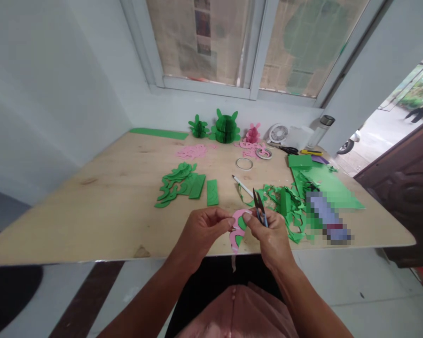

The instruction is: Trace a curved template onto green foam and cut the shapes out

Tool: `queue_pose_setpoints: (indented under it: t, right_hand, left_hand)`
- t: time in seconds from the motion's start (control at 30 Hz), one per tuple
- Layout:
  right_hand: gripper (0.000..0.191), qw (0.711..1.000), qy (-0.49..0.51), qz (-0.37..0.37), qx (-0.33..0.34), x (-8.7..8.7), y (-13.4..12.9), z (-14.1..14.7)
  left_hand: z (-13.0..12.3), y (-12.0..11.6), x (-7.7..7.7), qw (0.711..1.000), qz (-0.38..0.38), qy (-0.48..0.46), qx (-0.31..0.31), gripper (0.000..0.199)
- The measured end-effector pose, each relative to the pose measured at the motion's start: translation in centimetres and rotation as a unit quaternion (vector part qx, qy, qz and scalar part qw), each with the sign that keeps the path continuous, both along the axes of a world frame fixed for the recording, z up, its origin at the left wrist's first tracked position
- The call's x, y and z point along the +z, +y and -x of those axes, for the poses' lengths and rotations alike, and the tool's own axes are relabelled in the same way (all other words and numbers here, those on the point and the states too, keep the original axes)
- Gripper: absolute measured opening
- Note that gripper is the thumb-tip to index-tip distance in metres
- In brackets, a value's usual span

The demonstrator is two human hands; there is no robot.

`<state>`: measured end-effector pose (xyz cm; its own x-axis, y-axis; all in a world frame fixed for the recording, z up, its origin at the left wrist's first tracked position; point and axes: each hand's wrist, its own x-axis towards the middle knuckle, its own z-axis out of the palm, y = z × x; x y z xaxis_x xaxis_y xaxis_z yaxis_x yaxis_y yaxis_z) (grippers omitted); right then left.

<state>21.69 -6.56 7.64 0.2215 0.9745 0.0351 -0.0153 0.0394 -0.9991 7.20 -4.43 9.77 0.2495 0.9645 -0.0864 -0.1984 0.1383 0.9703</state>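
Near the table's front edge, my left hand pinches a curvy pink paper cutout between thumb and fingers. My right hand grips the same cutout at its right side with the thumb. Green paper shows against the pink piece, and a thin pale strip dangles below it. Scissors with blue handles stay tucked in my right hand, their blades pointing up and away from the paper. My fingers partly hide the handles.
Green cutouts and folded green paper lie left; green scraps lie right. A white pen, tape rings, pink pieces, paper figures, a small fan and a bottle are farther back.
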Motion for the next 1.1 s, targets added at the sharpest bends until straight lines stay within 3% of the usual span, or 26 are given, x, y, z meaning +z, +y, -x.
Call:
queue_pose_setpoints:
  t: [0.13,0.27,0.5,0.73,1.1]
  right_hand:
    - [0.028,0.999,0.051,-0.005,0.012,-0.3,-0.1,-0.1]
    - [0.042,0.994,0.108,-0.015,0.019,-1.8,-1.2,-0.3]
    - [0.040,0.993,0.078,0.046,0.079,-4.4,-2.9,-0.3]
    - [0.043,0.993,0.036,0.015,0.108,-4.0,-2.5,-0.5]
    - [0.047,0.990,0.066,0.032,0.118,-4.5,-2.3,-0.4]
  left_hand:
    - [0.3,0.4,-0.9,1.000,0.002,-0.005,0.009,0.009]
    - [0.4,0.8,-1.5,0.996,0.048,-0.050,0.050,0.008]
    - [-0.2,0.7,-1.5,0.985,0.091,-0.123,0.080,0.010]
    - [0.3,0.6,-1.5,0.991,0.066,-0.109,0.034,0.012]
    - [0.3,0.5,-1.9,0.975,0.119,-0.188,-0.019,0.013]
